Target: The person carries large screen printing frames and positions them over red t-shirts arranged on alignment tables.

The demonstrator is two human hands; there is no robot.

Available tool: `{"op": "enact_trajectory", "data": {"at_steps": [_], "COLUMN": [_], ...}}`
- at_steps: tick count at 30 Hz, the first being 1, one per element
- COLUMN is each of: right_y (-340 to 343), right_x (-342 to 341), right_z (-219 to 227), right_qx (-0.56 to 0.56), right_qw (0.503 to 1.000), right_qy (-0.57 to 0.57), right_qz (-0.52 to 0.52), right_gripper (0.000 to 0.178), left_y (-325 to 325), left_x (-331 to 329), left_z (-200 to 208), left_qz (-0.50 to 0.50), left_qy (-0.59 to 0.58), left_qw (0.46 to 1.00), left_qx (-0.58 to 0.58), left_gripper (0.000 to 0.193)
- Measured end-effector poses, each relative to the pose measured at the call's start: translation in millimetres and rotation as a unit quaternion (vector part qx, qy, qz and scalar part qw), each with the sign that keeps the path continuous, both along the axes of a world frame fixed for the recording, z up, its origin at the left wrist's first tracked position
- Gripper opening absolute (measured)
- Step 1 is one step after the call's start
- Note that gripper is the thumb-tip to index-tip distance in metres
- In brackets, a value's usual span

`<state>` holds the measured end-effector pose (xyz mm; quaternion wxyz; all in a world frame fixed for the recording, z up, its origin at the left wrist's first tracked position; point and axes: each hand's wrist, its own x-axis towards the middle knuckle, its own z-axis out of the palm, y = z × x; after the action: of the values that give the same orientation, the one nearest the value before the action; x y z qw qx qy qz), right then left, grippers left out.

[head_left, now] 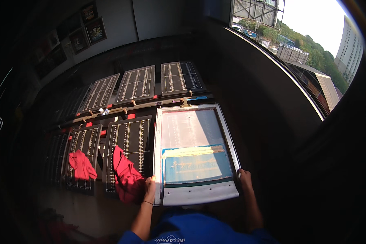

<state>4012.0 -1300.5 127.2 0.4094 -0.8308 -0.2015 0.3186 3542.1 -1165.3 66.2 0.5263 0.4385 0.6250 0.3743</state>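
A screen printing frame [157,142] with a pale metal rim lies in front of me. Its mesh bears a blue stencil [199,168] with light lettering and a yellowish strip of what looks like ink along its upper edge. A flat grey bar [201,194] runs along the near end. My left hand [149,189] is closed round the frame's near left side. On the opposite side, my right hand [245,177] grips the rim, its fingers partly in shadow. Close to my left hand, a crumpled red cloth [127,175] lies over a black ruled board [136,132].
Further left, another red cloth [82,164] rests on a second ruled board [84,138]. Several similar boards [136,83] stand beyond a rail [130,109] with knobs. A brass-coloured clamp [186,102] meets the frame's far end. A dark wall with a window opening is at right.
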Motion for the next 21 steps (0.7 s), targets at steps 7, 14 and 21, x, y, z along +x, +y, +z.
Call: {"op": "enact_trajectory", "data": {"at_steps": [7, 14, 21], "right_y": [12, 17, -1], "right_x": [28, 45, 44], "right_z": [10, 2, 9], "right_qx": [-0.01, -0.003, -0.003], "right_qw": [0.999, 1.0, 1.0], "right_qy": [-0.019, -0.004, 0.0], "right_qz": [0.026, 0.022, 0.024], "right_gripper": [0.038, 0.038, 0.044], "left_y": [-6, -10, -14], "left_x": [30, 44, 31], "left_z": [-3, -4, 7], "left_qz": [0.059, 0.08, 0.018], "left_qy": [-0.018, -0.035, -0.013], "left_qw": [0.998, 0.996, 1.0], "left_qx": [0.006, -0.01, -0.015], "left_gripper": [0.036, 0.04, 0.038]}}
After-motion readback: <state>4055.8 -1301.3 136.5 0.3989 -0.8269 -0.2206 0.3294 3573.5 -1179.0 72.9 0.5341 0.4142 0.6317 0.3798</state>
